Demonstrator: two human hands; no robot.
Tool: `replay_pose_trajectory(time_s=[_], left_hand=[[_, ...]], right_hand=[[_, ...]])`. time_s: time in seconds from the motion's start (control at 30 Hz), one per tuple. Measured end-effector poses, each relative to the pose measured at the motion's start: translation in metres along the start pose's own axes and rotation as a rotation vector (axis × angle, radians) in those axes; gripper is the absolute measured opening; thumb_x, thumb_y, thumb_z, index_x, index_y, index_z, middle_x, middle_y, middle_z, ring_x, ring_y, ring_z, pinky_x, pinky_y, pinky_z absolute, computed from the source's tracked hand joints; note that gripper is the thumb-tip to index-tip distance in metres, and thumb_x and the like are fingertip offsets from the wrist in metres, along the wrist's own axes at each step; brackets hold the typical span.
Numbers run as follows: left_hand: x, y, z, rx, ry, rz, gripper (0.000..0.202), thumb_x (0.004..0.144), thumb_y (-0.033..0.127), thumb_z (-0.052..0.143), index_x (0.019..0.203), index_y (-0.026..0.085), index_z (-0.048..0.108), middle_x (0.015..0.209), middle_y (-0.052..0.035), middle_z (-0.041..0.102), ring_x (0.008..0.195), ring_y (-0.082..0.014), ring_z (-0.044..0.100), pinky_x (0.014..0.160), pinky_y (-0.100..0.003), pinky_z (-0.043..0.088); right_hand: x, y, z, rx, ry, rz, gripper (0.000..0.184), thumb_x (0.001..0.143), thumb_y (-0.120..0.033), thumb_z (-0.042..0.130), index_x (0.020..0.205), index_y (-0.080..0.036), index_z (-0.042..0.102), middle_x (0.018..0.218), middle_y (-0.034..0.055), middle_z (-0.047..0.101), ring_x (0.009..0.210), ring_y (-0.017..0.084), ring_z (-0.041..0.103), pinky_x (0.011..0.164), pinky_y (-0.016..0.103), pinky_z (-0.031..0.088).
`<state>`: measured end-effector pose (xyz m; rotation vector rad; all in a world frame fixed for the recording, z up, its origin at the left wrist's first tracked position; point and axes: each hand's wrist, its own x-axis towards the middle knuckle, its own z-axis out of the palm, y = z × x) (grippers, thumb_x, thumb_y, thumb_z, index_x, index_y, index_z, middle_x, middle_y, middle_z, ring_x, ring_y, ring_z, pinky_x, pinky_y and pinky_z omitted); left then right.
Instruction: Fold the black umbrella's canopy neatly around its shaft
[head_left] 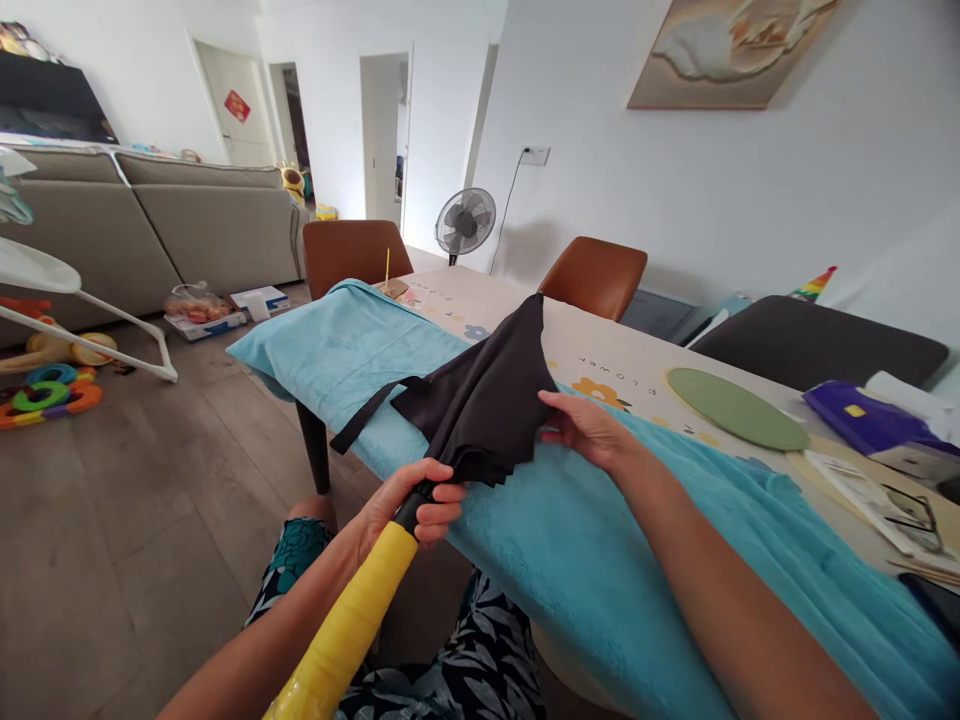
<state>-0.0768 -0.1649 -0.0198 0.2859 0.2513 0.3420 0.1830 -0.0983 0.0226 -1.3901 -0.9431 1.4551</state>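
Observation:
A folded black umbrella [487,390] lies slanting over the table edge, its canopy loose and its tip pointing away from me. Its handle [352,610] is wrapped in yellow and runs down along my left forearm. My left hand [420,505] is closed round the black shaft just above that handle. With thumb and fingers, my right hand [581,425] pinches the right edge of the canopy. A black strap [375,412] sticks out from the canopy's left side. Beneath the umbrella, a light blue towel-like cloth [585,570] covers the near side of the table.
On the table [517,300] lie a green oval mat [735,408], a purple pack [870,420] and glasses [915,515] at the right. Two brown chairs [592,277] and a dark chair [817,340] surround it. Behind stands a fan [466,222]; toys [49,395] lie on the floor.

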Motion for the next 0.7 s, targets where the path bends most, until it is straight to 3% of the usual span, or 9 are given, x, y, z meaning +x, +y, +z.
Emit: replay_pose_trajectory(time_s=[0.1, 0.2, 0.3, 0.37, 0.53, 0.7], left_hand=[[-0.001, 0.0, -0.003, 0.019, 0.022, -0.011, 0.028, 0.077, 0.032, 0.05, 0.057, 0.017, 0.037, 0.039, 0.006, 0.028, 0.032, -0.0045, 0.025, 0.032, -0.012, 0.028], [-0.001, 0.001, -0.002, 0.047, 0.057, -0.028, 0.029, 0.078, 0.033, 0.049, 0.056, 0.017, 0.038, 0.039, 0.0055, 0.029, 0.033, -0.0048, 0.026, 0.032, -0.013, 0.028], [-0.001, 0.001, -0.001, 0.057, 0.071, -0.017, 0.031, 0.08, 0.034, 0.047, 0.056, 0.017, 0.04, 0.039, 0.0053, 0.03, 0.032, -0.0047, 0.026, 0.032, -0.013, 0.027], [-0.001, 0.001, -0.001, 0.066, 0.073, -0.022, 0.032, 0.082, 0.034, 0.045, 0.056, 0.016, 0.041, 0.039, 0.005, 0.031, 0.032, -0.0047, 0.026, 0.033, -0.013, 0.028], [-0.003, 0.0, -0.001, 0.076, 0.074, -0.011, 0.033, 0.084, 0.035, 0.046, 0.058, 0.015, 0.045, 0.04, 0.0044, 0.034, 0.033, -0.0045, 0.029, 0.034, -0.013, 0.03], [-0.005, 0.001, 0.001, 0.044, 0.081, 0.02, 0.035, 0.087, 0.034, 0.041, 0.06, 0.013, 0.048, 0.041, 0.0039, 0.036, 0.034, -0.0039, 0.031, 0.035, -0.012, 0.03]], right_hand=[[-0.007, -0.016, -0.002, 0.053, 0.176, -0.191, 0.014, 0.076, -0.022, 0.06, 0.089, -0.02, 0.059, 0.088, 0.0033, 0.068, 0.078, 0.016, 0.064, 0.064, 0.025, 0.055], [-0.017, -0.025, 0.005, 0.019, 0.197, -0.197, 0.01, 0.077, -0.024, 0.057, 0.086, -0.019, 0.059, 0.083, 0.0051, 0.068, 0.071, 0.018, 0.064, 0.057, 0.027, 0.056], [-0.028, -0.032, 0.02, -0.032, 0.118, -0.091, 0.007, 0.075, -0.021, 0.06, 0.078, -0.016, 0.059, 0.066, 0.0038, 0.064, 0.051, 0.014, 0.058, 0.04, 0.024, 0.05], [-0.033, -0.041, 0.033, -0.042, 0.09, -0.069, 0.005, 0.073, -0.018, 0.062, 0.074, -0.014, 0.059, 0.06, 0.0022, 0.061, 0.046, 0.012, 0.054, 0.036, 0.022, 0.048], [-0.027, -0.071, 0.077, 0.06, -0.03, -0.205, 0.003, 0.076, -0.012, 0.059, 0.079, -0.012, 0.058, 0.075, 0.0044, 0.066, 0.066, 0.014, 0.063, 0.06, 0.027, 0.058], [-0.013, -0.083, 0.124, 0.023, -0.39, -0.274, 0.011, 0.079, -0.006, 0.053, 0.085, -0.012, 0.058, 0.089, 0.0063, 0.067, 0.081, 0.017, 0.065, 0.073, 0.034, 0.057]])
